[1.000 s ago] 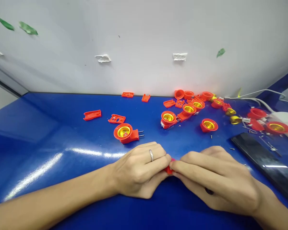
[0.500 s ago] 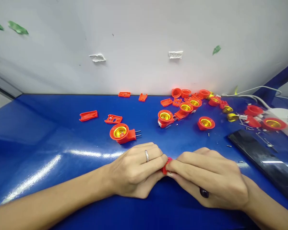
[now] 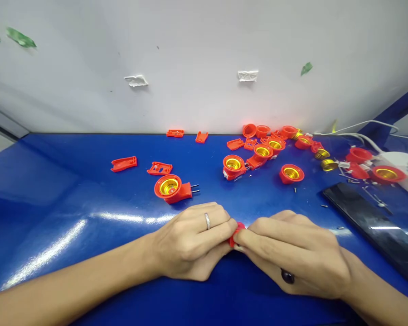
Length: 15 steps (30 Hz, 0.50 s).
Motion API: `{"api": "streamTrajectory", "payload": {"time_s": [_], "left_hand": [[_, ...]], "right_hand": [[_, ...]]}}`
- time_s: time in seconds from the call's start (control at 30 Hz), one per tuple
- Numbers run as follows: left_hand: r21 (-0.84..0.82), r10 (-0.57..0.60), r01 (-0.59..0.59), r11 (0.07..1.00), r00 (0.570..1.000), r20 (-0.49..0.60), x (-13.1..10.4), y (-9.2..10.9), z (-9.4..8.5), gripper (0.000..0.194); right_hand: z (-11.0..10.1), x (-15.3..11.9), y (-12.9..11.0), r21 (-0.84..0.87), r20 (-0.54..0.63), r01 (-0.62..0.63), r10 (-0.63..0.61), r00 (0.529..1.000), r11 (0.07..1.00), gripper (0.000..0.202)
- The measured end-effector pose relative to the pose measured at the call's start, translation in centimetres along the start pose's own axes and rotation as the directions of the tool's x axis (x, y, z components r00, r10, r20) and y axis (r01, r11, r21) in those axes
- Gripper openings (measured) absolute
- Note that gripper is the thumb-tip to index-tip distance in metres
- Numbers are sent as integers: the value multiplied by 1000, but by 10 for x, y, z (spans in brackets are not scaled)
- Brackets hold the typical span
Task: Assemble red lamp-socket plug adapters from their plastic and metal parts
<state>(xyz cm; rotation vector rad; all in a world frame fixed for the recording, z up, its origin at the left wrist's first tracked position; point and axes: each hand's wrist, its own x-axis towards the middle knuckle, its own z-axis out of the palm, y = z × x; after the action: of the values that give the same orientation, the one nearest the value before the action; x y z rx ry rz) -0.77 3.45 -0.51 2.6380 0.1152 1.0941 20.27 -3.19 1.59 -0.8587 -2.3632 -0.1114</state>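
Observation:
A small red plastic part (image 3: 237,233) is pinched between my two hands near the front of the blue table; most of it is hidden by fingers. My left hand (image 3: 197,242), with a ring on one finger, is closed on its left side. From the right, the fingertips of my right hand (image 3: 295,253) press against the same part. A black rounded end (image 3: 287,275) of something sticks out under the right palm, the rest covered. Just beyond my left hand lies a red lamp socket (image 3: 172,188) with a brass-coloured threaded shell and two plug pins.
Red cover pieces (image 3: 124,164) lie at the left and back. More sockets (image 3: 234,165) and brass shells cluster at the back right. A single socket (image 3: 291,174), loose screws (image 3: 323,206), a black phone-like slab (image 3: 370,231) and a white power strip (image 3: 401,165) are on the right.
My fingers have shifted only very slightly on the red part, the right hand tilting a little. The whole view has moved a touch; the table items stay put.

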Motion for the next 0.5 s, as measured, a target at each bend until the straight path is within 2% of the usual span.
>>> {"api": "streamTrajectory", "payload": {"time_s": [0.1,0.2,0.3,0.5], "left_hand": [[11,-13,13,1000,1000,-23,0,0,-1,17],[30,-39,41,999,998,-48,1,0,-1,19],[45,-68,70,997,997,-47,2,0,-2,20],[10,-41,42,999,999,-32,-1,-2,0,23]], "right_hand": [[-6,5,4,70,-54,-14,18,998,997,8],[-13,7,7,65,-25,-39,41,999,997,6],[-18,7,7,33,-43,-65,67,997,997,1],[-13,6,-2,5,-28,-63,63,998,998,13]]}}
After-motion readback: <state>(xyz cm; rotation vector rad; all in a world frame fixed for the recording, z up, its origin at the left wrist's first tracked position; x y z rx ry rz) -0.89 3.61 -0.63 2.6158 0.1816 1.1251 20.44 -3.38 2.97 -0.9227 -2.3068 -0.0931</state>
